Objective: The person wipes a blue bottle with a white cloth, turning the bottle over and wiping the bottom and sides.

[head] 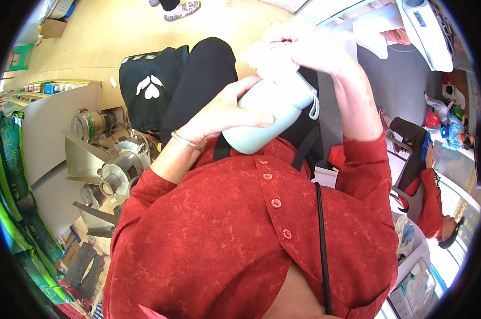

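Note:
My left hand (234, 107) is wrapped around the body of a pale mint-green bottle (270, 107) with a small wrist loop (314, 108) on its side. The bottle lies tilted over my lap, its base towards my red shirt and its top pointing away. At the top end my right hand (304, 48) pinches a whitish cloth or tissue (270, 58) against or just above the bottle. Strong glare washes out the fingers and the bottle's top, so whether a lid is on cannot be told.
A black bag (152, 89) with a white print rests by my knee. Metal machines (124, 167) stand at the left beside a white panel (61, 127). Another person in red (428, 203) sits at the right. A white appliance (426, 34) is at the upper right.

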Available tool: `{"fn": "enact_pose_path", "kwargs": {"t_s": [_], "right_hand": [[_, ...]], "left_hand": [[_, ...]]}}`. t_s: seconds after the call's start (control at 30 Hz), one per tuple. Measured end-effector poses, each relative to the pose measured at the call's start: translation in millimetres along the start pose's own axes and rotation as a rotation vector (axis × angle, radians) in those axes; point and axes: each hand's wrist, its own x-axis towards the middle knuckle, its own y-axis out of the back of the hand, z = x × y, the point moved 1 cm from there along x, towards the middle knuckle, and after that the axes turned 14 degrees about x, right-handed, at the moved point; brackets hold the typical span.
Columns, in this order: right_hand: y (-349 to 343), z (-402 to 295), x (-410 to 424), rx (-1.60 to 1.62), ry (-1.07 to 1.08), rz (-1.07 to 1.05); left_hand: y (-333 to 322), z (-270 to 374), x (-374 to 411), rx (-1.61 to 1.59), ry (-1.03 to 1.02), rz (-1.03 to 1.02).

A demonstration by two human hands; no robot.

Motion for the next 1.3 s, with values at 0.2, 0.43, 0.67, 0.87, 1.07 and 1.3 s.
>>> {"fn": "enact_pose_path", "kwargs": {"t_s": [0.2, 0.43, 0.67, 0.87, 1.07, 1.3], "right_hand": [[-26, 40, -29, 0.628, -0.207, 0.397], [-69, 18, -57, 0.732, -0.108, 0.741], [-76, -22, -69, -0.508, 0.07, 0.584], [-38, -75, -43, -0.607, 0.246, 0.305], [-36, -46, -18, -0.485, -0.09, 0.18], [-71, -51, -31, -0.883, 0.275, 0.45]], "left_hand": [[7, -10, 1, -0.351, -0.014, 0.088], [10, -17, 12, -0.213, 0.05, 0.284], [13, -21, 13, -0.009, 0.084, 0.243], [-6, 8, 7, -0.037, 0.044, 0.06], [-4, -4, 7, 0.027, 0.089, -0.066], [3, -13, 10, -0.114, 0.058, 0.213]]}}
